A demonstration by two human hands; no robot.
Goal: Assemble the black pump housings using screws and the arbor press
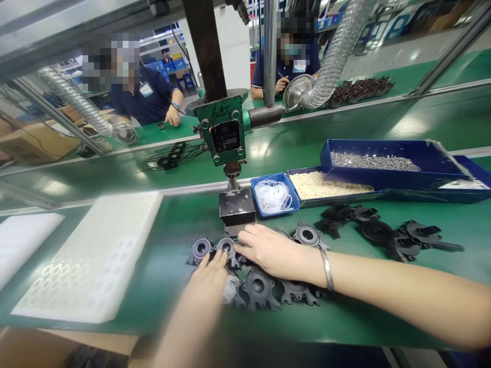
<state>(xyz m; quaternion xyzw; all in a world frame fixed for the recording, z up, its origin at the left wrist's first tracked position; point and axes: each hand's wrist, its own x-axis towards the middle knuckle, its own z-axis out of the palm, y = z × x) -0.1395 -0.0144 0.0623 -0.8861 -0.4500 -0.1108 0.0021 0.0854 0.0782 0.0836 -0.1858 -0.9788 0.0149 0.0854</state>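
Several round black plastic parts (258,285) lie in rows on the green table, below the black block (237,207) of a green press (225,134). My left hand (210,278) reaches in from below, its fingertips on the front-left round parts; its fingers are stretched out and somewhat blurred. My right hand (264,249), with a silver bangle at the wrist, is over the middle of the parts. Its fingers are bent together near a round part, and what they hold, if anything, is hidden. White rings (231,287) show beside my left hand.
White trays (90,255) lie at the left. Behind the parts stand a blue tray of white rings (274,194) and blue bins with screws (383,176). More black parts (387,232) lie right. Two people sit across the bench.
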